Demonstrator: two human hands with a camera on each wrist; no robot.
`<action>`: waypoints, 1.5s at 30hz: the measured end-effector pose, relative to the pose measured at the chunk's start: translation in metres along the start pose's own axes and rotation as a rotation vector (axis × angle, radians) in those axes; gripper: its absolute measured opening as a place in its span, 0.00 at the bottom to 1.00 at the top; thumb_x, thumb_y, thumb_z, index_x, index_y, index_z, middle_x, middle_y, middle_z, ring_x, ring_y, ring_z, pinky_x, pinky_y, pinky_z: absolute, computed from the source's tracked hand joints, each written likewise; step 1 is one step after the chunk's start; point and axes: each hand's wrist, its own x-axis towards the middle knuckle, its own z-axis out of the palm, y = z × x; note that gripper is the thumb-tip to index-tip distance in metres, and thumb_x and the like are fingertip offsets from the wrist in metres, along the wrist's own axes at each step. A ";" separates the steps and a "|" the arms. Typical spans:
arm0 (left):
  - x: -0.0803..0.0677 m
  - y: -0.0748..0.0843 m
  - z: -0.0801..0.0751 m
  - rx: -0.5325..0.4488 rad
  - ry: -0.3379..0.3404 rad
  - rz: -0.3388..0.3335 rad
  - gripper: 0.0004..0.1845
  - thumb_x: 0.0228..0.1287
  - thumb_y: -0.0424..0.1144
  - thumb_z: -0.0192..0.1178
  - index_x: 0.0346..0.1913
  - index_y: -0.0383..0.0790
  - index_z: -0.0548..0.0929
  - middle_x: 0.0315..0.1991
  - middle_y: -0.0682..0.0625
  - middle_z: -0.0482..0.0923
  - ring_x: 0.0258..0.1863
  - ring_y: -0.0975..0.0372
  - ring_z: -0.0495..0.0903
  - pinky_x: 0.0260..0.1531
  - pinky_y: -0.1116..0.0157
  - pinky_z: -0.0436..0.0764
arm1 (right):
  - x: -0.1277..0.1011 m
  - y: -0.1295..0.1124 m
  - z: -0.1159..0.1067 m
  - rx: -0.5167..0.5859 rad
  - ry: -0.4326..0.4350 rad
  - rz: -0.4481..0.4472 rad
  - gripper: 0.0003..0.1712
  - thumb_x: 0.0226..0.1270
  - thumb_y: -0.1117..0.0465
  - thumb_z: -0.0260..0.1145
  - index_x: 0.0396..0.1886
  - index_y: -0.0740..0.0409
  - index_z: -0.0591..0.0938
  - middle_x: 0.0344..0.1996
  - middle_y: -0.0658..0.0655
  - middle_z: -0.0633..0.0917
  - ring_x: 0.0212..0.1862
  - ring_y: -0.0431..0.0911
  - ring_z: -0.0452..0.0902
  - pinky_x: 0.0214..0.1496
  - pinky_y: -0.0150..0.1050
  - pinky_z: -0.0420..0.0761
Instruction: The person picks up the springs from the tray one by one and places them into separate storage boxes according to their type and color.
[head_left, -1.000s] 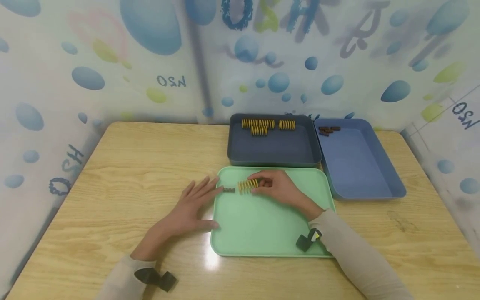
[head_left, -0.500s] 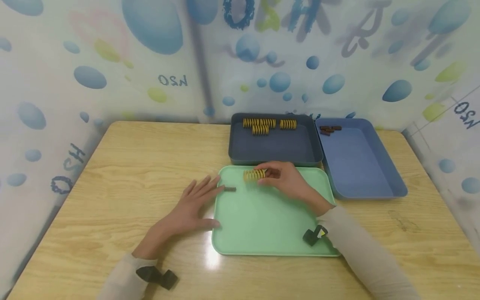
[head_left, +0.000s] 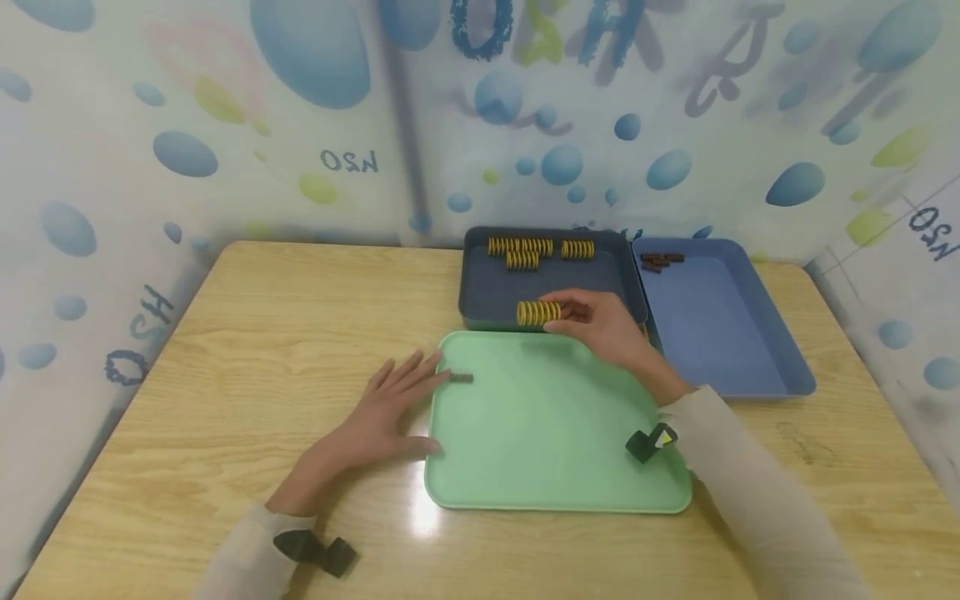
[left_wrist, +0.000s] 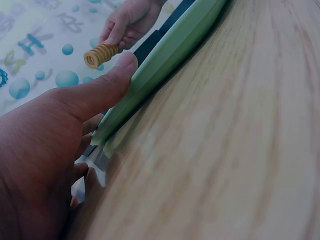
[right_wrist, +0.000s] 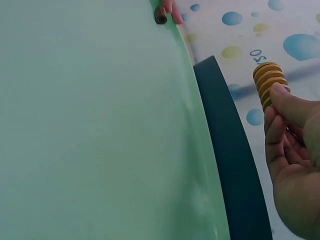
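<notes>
Between thumb and fingers, my right hand pinches a yellow coil spring, held lengthwise above the near edge of the dark grey tray. The right wrist view shows the same yellow spring raised over the tray rims. My left hand lies with fingers spread at the left edge of the green tray, its thumb touching the rim. By the left fingertips, a small dark spring lies on the green tray. Several yellow springs rest at the back of the dark grey tray.
To the right of the dark grey tray stands a blue tray with several small brown springs in its back left corner. All three trays sit close together on the wooden table. A patterned wall rises behind.
My right hand has lifted the yellow spring off the green tray and carried it back and to the right, over the dark grey tray's near edge. The left hand has stayed in place.
</notes>
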 end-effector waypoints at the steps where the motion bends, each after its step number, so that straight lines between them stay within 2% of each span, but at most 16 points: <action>1: 0.000 0.000 0.000 0.000 -0.001 -0.001 0.50 0.51 0.65 0.65 0.74 0.47 0.60 0.76 0.48 0.47 0.73 0.47 0.43 0.68 0.42 0.38 | 0.001 0.001 -0.002 -0.006 0.004 0.011 0.22 0.64 0.65 0.67 0.57 0.64 0.78 0.39 0.62 0.82 0.40 0.54 0.79 0.41 0.54 0.79; 9: 0.000 0.000 0.000 -0.004 -0.010 -0.012 0.50 0.51 0.65 0.64 0.74 0.49 0.59 0.76 0.50 0.46 0.74 0.49 0.42 0.68 0.44 0.37 | 0.016 0.032 -0.017 -0.029 0.057 0.102 0.22 0.63 0.57 0.69 0.57 0.51 0.81 0.41 0.56 0.81 0.41 0.47 0.78 0.40 0.46 0.78; 14: -0.001 0.000 0.000 -0.007 -0.013 -0.018 0.50 0.51 0.65 0.65 0.74 0.49 0.59 0.76 0.49 0.47 0.74 0.48 0.42 0.68 0.44 0.37 | 0.025 0.040 -0.026 -0.051 0.065 0.104 0.23 0.60 0.50 0.70 0.55 0.46 0.82 0.40 0.55 0.82 0.41 0.47 0.79 0.40 0.46 0.79; 20: -0.002 0.000 0.000 -0.008 -0.007 -0.011 0.50 0.50 0.64 0.65 0.74 0.48 0.60 0.76 0.48 0.48 0.74 0.47 0.43 0.68 0.43 0.38 | 0.036 0.047 -0.035 -0.069 0.072 0.117 0.23 0.59 0.49 0.70 0.55 0.46 0.82 0.40 0.55 0.82 0.41 0.47 0.79 0.40 0.45 0.79; 29: -0.002 0.000 0.000 -0.009 -0.009 -0.008 0.50 0.51 0.64 0.65 0.74 0.48 0.60 0.76 0.49 0.47 0.74 0.47 0.43 0.68 0.43 0.37 | 0.053 0.059 -0.042 -0.098 0.088 0.220 0.26 0.57 0.46 0.70 0.56 0.44 0.81 0.41 0.54 0.83 0.41 0.47 0.79 0.41 0.46 0.79; 33: -0.002 0.000 0.000 -0.015 -0.008 -0.007 0.49 0.51 0.64 0.65 0.74 0.48 0.60 0.76 0.49 0.47 0.74 0.47 0.43 0.67 0.42 0.37 | 0.060 0.066 -0.044 -0.146 0.085 0.238 0.27 0.58 0.45 0.69 0.58 0.44 0.80 0.45 0.53 0.83 0.44 0.46 0.79 0.44 0.48 0.79; 38: -0.001 0.000 0.000 -0.014 -0.010 -0.007 0.50 0.51 0.65 0.65 0.74 0.48 0.59 0.76 0.49 0.46 0.74 0.47 0.42 0.68 0.42 0.37 | 0.066 0.073 -0.046 -0.193 0.093 0.248 0.26 0.61 0.48 0.69 0.59 0.48 0.79 0.51 0.56 0.82 0.47 0.50 0.79 0.46 0.51 0.79; 45: -0.001 0.000 -0.002 -0.007 -0.013 -0.012 0.50 0.51 0.65 0.64 0.74 0.49 0.58 0.76 0.50 0.45 0.74 0.48 0.42 0.68 0.44 0.36 | 0.073 0.075 -0.046 -0.206 0.086 0.285 0.25 0.62 0.51 0.68 0.59 0.49 0.79 0.56 0.56 0.79 0.49 0.50 0.78 0.47 0.50 0.79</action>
